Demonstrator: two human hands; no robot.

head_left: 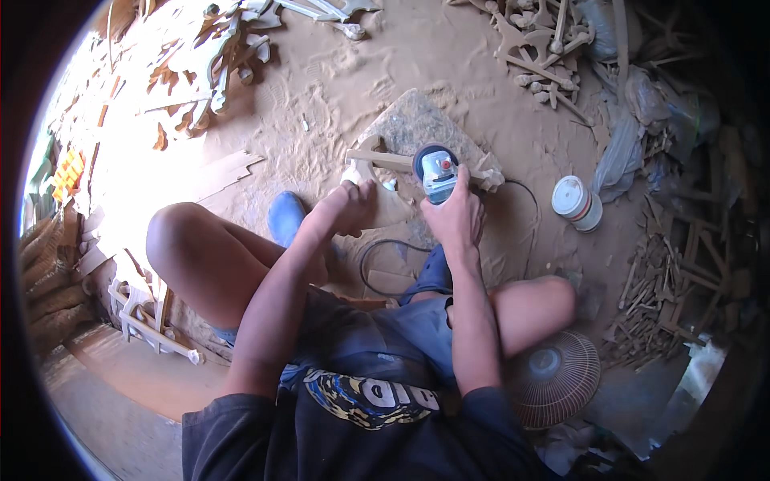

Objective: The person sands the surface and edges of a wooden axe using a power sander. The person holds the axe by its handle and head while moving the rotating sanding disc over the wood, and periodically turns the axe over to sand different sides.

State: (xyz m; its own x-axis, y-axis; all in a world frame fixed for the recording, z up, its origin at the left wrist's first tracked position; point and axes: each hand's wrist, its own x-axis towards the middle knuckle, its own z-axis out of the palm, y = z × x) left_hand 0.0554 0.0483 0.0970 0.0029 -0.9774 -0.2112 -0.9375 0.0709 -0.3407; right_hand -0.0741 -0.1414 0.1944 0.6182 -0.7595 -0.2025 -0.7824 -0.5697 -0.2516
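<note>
My right hand point(457, 212) is closed round the body of an angle grinder point(439, 178) with a round dark disc point(420, 163). The disc lies over a pale wooden piece point(391, 160) with a long straight bar and a curved part at its left end. My left hand point(351, 206) is closed on the near left part of that piece. Some of its fingers are hidden, and so is the place where disc meets wood. Beneath the work lies a dusty flat board point(417, 120).
A black cord point(365, 260) loops in front of me. White tub point(571, 198) stands right, with a round fan guard point(553, 377) nearer. Wooden parts are heaped at far left point(212, 60) and far right point(545, 48); sticks point(642, 297) lie right. Blue shoe point(286, 218) is left.
</note>
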